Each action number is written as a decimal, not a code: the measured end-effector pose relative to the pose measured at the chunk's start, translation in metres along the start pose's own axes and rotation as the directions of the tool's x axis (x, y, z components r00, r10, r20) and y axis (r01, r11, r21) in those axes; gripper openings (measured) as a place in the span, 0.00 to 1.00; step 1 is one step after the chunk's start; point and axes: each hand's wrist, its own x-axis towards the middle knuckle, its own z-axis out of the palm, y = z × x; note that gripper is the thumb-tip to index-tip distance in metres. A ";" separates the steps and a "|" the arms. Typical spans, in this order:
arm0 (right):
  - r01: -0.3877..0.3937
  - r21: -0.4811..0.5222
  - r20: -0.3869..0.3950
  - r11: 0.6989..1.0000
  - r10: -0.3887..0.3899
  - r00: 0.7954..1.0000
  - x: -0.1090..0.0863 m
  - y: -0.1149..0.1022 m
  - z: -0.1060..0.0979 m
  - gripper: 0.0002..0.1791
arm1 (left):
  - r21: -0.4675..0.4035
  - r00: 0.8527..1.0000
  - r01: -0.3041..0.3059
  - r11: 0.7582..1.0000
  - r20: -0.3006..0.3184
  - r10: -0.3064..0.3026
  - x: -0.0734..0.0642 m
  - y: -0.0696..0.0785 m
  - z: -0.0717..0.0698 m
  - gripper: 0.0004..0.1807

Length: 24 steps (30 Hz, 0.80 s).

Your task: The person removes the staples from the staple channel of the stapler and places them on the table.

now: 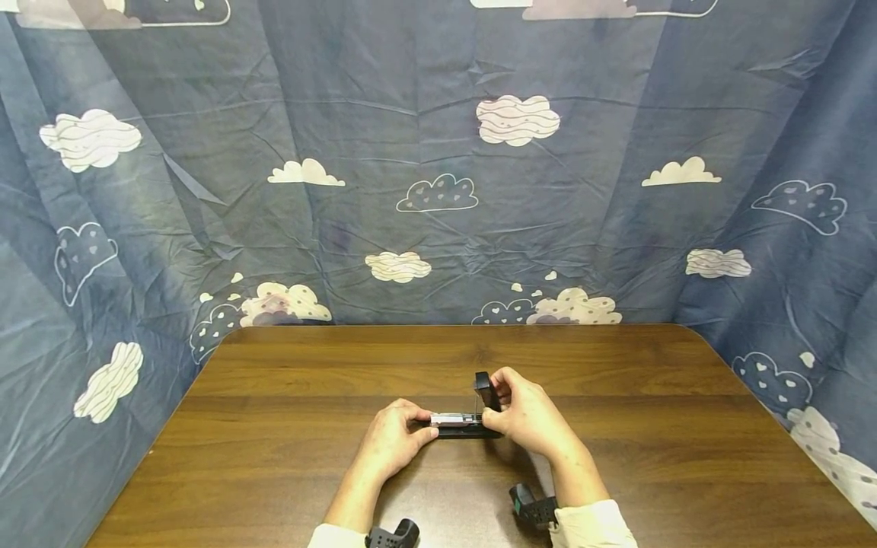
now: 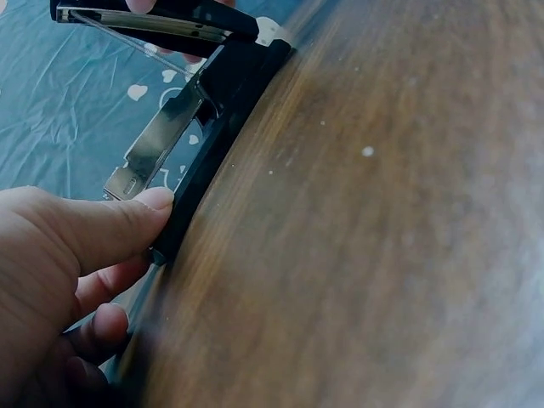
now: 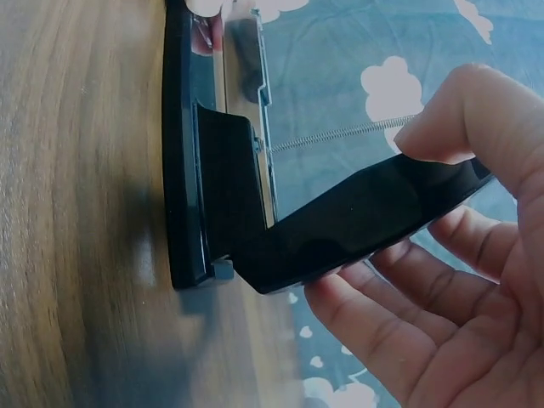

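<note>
A black stapler lies on the table with its top cover (image 1: 486,388) swung up steeply from the base (image 1: 466,433). Between them the metal staple magazine (image 2: 161,136) is exposed, and a thin spring (image 3: 340,136) stretches from it to the raised cover. My left hand (image 1: 392,438) pinches the front end of the base, its thumb (image 2: 156,201) beside the magazine's tip. My right hand (image 1: 530,415) grips the cover, thumb on one side and fingers on the other, near the hinge end in the head view. Whether staples lie inside the magazine I cannot tell.
The brown wood-grain table (image 1: 274,380) extends on every side of the stapler. Behind it hangs a blue curtain (image 1: 438,251) printed with clouds. Black wrist devices (image 1: 534,508) are strapped below both hands, close over the tabletop.
</note>
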 end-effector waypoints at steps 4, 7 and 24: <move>-0.019 0.027 0.013 0.999 0.019 1.000 0.000 0.003 -0.001 0.18 | -0.008 1.000 0.016 1.000 0.005 -0.016 -0.001 0.001 0.001 0.13; -0.025 0.043 0.020 0.999 0.025 1.000 0.000 0.004 -0.002 0.18 | -0.015 1.000 0.024 1.000 0.004 -0.024 -0.001 0.001 0.000 0.13; -0.042 0.057 0.026 0.998 0.040 0.999 0.000 0.008 -0.007 0.18 | -0.009 1.000 0.000 1.000 -0.002 0.000 0.000 0.001 0.000 0.12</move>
